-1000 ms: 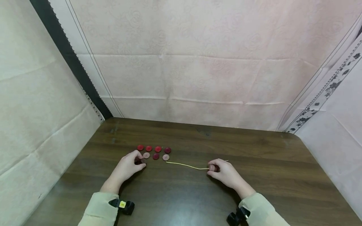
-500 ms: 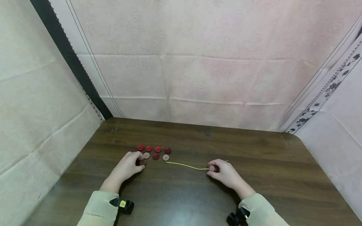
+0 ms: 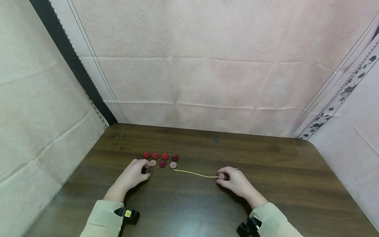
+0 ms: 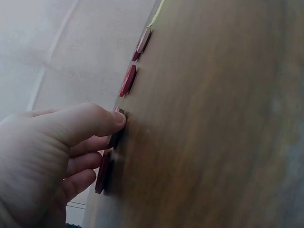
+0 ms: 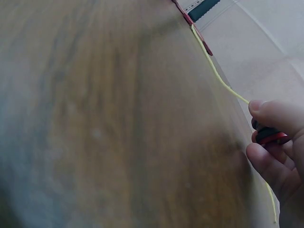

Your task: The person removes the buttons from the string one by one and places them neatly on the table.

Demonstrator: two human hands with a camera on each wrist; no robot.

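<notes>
Low at the end of the button rows, my left hand [image 3: 131, 177] curls its thumb and fingers round a brown button [image 3: 149, 171]. The button lies on the table, its face partly showing. In the left wrist view the thumb covers part of that button [image 4: 114, 139]. My right hand [image 3: 237, 181] holds a short stack of buttons [image 3: 221, 176] with a yellow cord [image 3: 195, 173] running out on both sides. The fingers hide most of the stack; dark and red edges of the buttons [image 5: 270, 135] show in the right wrist view.
Bright red buttons [image 3: 155, 155] and a dark red button [image 3: 175, 157] form the far row. In the nearer row lie a pink button [image 3: 152, 163], a maroon button [image 3: 163, 164] and another pink button [image 3: 173, 165], beside the cord's left end. Cloth [image 3: 189, 82] hangs behind the wooden table [image 3: 183, 204].
The left thumb and fingers have drawn back slightly and spread a little, so more of the brown button shows. My right hand, its stack and the cord stay in place.
</notes>
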